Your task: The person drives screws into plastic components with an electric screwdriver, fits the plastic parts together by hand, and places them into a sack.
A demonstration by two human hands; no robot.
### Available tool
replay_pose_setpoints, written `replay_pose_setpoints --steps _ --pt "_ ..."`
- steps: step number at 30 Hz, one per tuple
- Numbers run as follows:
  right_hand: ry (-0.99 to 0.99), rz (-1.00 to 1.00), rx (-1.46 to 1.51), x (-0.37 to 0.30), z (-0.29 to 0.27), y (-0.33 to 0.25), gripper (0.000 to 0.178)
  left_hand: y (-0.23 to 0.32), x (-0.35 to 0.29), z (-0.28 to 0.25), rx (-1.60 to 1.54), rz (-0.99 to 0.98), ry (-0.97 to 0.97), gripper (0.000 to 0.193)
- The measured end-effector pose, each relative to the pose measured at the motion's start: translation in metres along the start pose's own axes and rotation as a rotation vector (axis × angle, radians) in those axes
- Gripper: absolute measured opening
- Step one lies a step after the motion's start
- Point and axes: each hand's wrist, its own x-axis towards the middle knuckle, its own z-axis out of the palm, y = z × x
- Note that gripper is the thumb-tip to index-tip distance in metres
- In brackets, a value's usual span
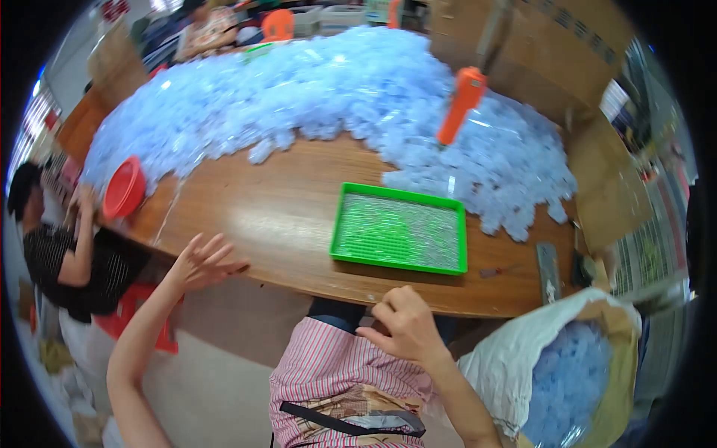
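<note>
My left hand (202, 263) hovers at the table's front edge, palm down, fingers spread and holding nothing I can see. Above my lap is my right hand (405, 322), its fingers loosely bent and the thumb apart, with nothing visible in it. Between and beyond the two hands, a green tray (338, 224) rests on the wooden table (261, 216). Many thin silvery metal pins (437, 231) lie in it, sparser toward the front left, where the ridged green bottom shows. A long heap of translucent bluish plastic pieces (291, 89) covers the table's far side.
An orange-handled tool (461, 106) hangs over the heap. A white sack (508, 358) of similar pieces stands at my right. Near the right edge lie a small screwdriver (493, 272) and a grey bar (548, 272). At left, a co-worker (60, 246) sits by a red bowl (125, 188).
</note>
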Motion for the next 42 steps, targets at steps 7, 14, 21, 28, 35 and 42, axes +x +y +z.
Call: replay_pose_setpoints --steps 7,14,21,28,35,42 --pt "-0.206 -0.190 -0.101 0.048 0.041 0.015 0.023 -0.019 0.010 0.037 -0.467 0.203 0.058 0.063" --pt "-0.225 -0.217 -0.016 0.052 0.056 0.026 0.023 -0.022 0.012 0.044 -0.644 0.247 0.118 0.053" --pt "-0.080 -0.096 0.142 0.045 0.029 0.018 0.029 -0.013 0.009 0.044 -0.647 0.217 0.111 0.050" --pt "0.712 0.324 0.086 -0.016 -0.036 0.041 0.045 -0.015 0.019 0.034 -0.618 0.201 0.100 0.054" --pt "0.465 0.109 -0.342 -0.042 0.007 0.065 0.041 -0.022 0.016 0.031 -0.616 0.176 0.123 0.057" --pt "0.539 0.196 -0.438 -0.044 0.023 0.063 0.041 -0.018 0.014 0.028 -0.616 0.188 0.214 0.048"
